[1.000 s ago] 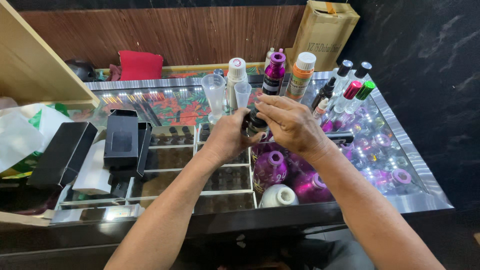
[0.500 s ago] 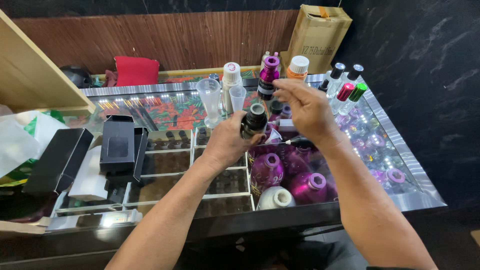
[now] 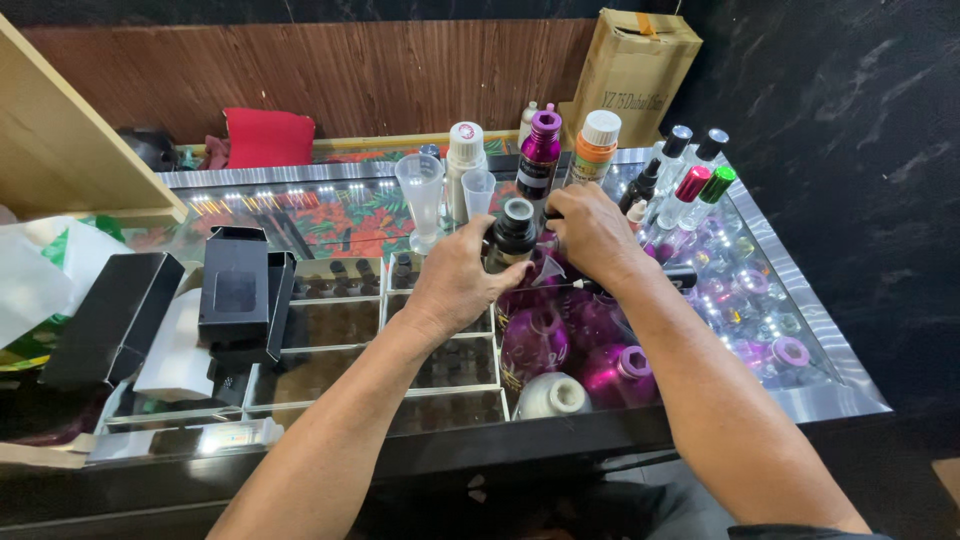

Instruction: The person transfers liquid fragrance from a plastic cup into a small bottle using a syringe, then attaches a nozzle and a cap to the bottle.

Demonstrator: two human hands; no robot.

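My left hand (image 3: 455,285) grips a small dark bottle (image 3: 510,232) with an open round mouth and holds it upright over the glass counter (image 3: 340,215). Just to its right, my right hand (image 3: 592,232) hovers with its fingers curled down behind the bottle, close to the foot of a tall purple bottle (image 3: 540,150). Whether those fingers hold anything is hidden. Two clear plastic cups (image 3: 420,195) and a white bottle (image 3: 463,165) stand right behind the dark bottle.
Black boxes (image 3: 235,290) lie at the left. An orange-collared bottle (image 3: 597,145), small capped vials (image 3: 690,185) and a cardboard box (image 3: 632,70) stand at the back right. Purple flasks (image 3: 615,370) and a white one (image 3: 550,397) lie near the front edge.
My right hand has dropped from above the dark bottle to behind and beside it, with its fingers curling in. The left hand keeps the bottle in nearly the same place.
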